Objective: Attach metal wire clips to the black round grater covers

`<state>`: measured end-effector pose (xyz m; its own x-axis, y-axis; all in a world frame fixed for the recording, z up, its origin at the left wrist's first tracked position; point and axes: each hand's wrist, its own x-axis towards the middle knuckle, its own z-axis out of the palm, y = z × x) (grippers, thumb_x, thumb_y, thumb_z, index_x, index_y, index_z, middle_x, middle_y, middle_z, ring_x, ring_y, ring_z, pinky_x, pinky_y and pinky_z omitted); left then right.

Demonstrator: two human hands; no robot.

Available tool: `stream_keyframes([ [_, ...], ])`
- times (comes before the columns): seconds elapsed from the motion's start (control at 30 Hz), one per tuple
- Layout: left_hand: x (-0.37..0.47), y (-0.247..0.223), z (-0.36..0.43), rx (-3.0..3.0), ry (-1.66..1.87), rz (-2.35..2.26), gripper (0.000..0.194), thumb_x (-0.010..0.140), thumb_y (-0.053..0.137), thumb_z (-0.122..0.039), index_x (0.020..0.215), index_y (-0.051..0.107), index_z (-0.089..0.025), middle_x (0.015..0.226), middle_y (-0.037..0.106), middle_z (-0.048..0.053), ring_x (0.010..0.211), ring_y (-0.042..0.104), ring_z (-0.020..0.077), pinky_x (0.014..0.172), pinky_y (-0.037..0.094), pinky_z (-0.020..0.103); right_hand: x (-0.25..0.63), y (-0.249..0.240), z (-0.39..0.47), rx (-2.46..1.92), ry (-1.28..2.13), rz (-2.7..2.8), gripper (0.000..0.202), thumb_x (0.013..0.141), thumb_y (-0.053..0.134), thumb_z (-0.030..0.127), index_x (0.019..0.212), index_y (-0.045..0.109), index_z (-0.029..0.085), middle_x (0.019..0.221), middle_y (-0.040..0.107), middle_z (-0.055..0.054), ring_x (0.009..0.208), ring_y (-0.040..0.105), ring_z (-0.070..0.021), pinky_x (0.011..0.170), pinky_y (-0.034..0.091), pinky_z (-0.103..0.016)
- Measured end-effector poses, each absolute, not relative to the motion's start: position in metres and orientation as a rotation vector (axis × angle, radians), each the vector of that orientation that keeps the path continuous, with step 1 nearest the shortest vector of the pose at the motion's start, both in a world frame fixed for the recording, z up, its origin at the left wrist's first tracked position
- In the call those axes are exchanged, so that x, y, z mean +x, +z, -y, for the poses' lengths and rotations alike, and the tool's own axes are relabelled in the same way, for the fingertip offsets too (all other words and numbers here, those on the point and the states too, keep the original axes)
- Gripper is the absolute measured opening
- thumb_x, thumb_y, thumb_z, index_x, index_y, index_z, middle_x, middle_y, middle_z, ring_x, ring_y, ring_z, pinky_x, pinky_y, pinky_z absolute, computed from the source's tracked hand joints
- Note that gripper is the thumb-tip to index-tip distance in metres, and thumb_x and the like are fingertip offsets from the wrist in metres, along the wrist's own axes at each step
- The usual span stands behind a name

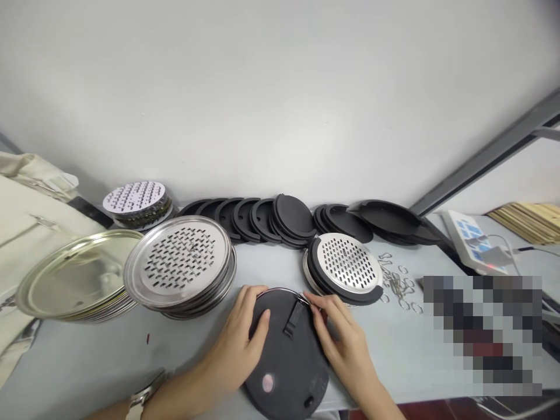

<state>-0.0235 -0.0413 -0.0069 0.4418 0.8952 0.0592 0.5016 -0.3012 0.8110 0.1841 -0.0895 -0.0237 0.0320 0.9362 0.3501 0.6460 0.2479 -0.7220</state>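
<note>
A round black disc [284, 356] with a thin rim lies at the front edge of the table, between both hands. It has a black strap with a buckle [294, 318] near its top and a small pinkish round spot low on its face. My left hand [245, 338] grips the disc's upper left edge, thumb on the face and fingers behind the rim. At the upper right rim, beside the strap's end, the fingers of my right hand [336, 329] are pinched together on the edge. Whatever small part lies between those fingertips is mostly hidden.
Perforated metal discs [181, 262] and shiny metal plates [79, 274] are stacked at left. Black discs [295, 216] line the wall. Right of centre sits a grater disc in a black holder [347, 262], near loose rings and clips [398, 286]. A power strip [472, 239] lies far right.
</note>
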Motion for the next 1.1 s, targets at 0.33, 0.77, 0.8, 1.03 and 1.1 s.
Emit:
stream_keyframes([
  [0.33,-0.023,-0.009,0.043,2.146,0.752,-1.115,0.036,0.093,0.038,-0.011,0.126,0.039,-0.024,0.124,0.045,0.01,0.123,0.044,0.024,0.105,0.041,0.044,0.184,-0.026,0.087,-1.471,0.484,1.706,0.026,0.099,0.042,0.02,0.118,0.059,0.022,0.095,0.059,-0.007,0.09,0.061,-0.0184,0.08,0.051,-0.028],
  [0.77,0.004,0.016,0.018,2.143,0.626,-0.85,0.024,0.096,0.035,-0.011,0.111,0.049,-0.022,0.107,0.055,0.005,0.101,0.055,0.0185,0.092,0.046,0.033,0.185,-0.024,0.088,-1.405,0.462,1.78,0.036,0.099,0.041,0.017,0.128,0.058,0.027,0.099,0.057,-0.006,0.092,0.061,-0.0167,0.081,0.052,-0.027],
  [0.8,0.006,0.016,0.016,2.143,0.627,-0.845,0.021,0.096,0.036,-0.012,0.108,0.051,-0.021,0.104,0.055,0.005,0.098,0.056,0.0183,0.09,0.046,0.033,0.184,-0.024,0.088,-1.406,0.461,1.779,0.035,0.099,0.041,0.017,0.128,0.058,0.027,0.1,0.058,-0.006,0.092,0.061,-0.0169,0.081,0.052,-0.027],
  [1.03,0.014,0.012,0.005,2.156,0.587,-0.808,0.02,0.097,0.038,-0.013,0.092,0.056,-0.021,0.091,0.058,0.002,0.086,0.057,0.0166,0.081,0.046,0.029,0.183,-0.026,0.088,-1.422,0.452,1.718,0.023,0.098,0.044,0.018,0.115,0.059,0.023,0.098,0.062,-0.006,0.092,0.061,-0.0184,0.082,0.051,-0.03],
  [1.1,0.013,0.013,0.003,2.137,0.593,-0.8,0.019,0.097,0.04,-0.015,0.09,0.057,-0.021,0.09,0.058,0.001,0.085,0.057,0.0159,0.079,0.046,0.028,0.182,-0.027,0.089,-1.443,0.455,1.708,0.018,0.098,0.045,0.018,0.11,0.058,0.023,0.096,0.062,-0.006,0.09,0.061,-0.0187,0.081,0.051,-0.031],
])
